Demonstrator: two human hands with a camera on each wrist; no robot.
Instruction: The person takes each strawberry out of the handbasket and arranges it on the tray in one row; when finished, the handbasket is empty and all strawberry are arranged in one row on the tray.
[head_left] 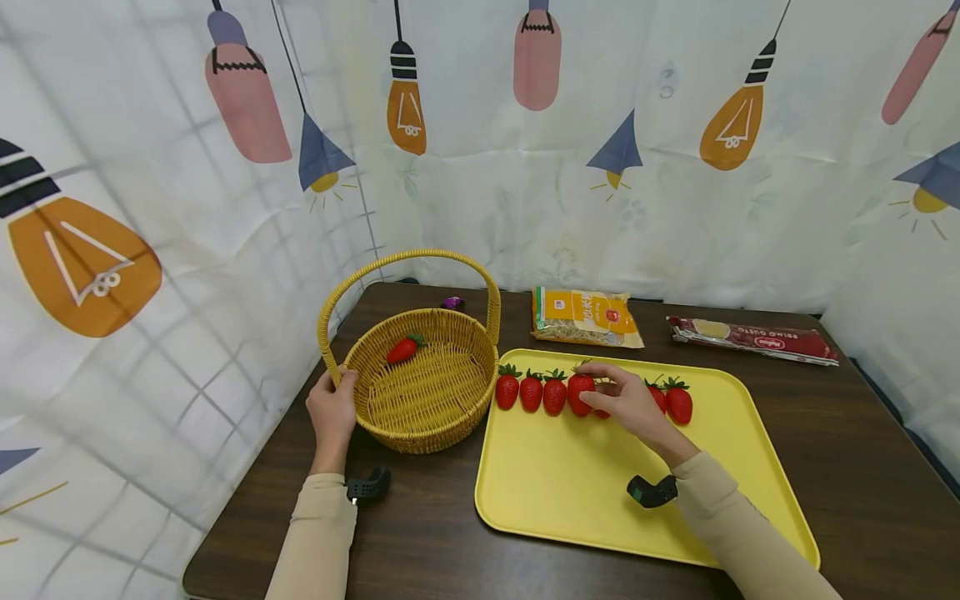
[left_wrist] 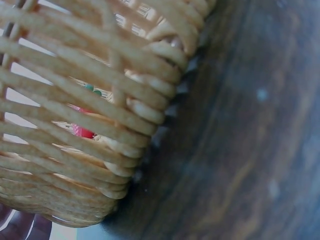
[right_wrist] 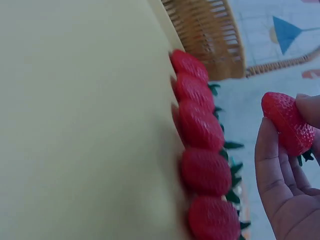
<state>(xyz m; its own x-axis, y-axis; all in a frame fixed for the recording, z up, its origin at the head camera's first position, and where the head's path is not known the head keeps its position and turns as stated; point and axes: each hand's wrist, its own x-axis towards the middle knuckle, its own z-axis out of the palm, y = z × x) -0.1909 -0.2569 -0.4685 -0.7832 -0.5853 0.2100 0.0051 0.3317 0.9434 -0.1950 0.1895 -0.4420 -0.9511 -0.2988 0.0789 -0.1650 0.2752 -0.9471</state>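
Note:
My left hand (head_left: 332,410) grips the side of a yellow woven basket (head_left: 427,429) at its rim, by the foot of the arched handle. One red strawberry (head_left: 402,350) lies inside; in the left wrist view a bit of red shows through the basket's weave (left_wrist: 100,115). Over the yellow tray (head_left: 570,492), my right hand (head_left: 626,408) pinches a strawberry (right_wrist: 287,122) between thumb and fingers, raised off the tray. Below it, a row of strawberries (right_wrist: 205,172) with green leaves lies along the tray's far edge, partly hidden by the hand in the head view.
Behind the tray lie a yellow food packet (head_left: 587,318) and a long dark red packet (head_left: 753,340). A small purple-wrapped item (head_left: 453,303) sits behind the basket. The dark wooden table (head_left: 420,533) meets a patterned curtain (head_left: 480,200) at the back and left.

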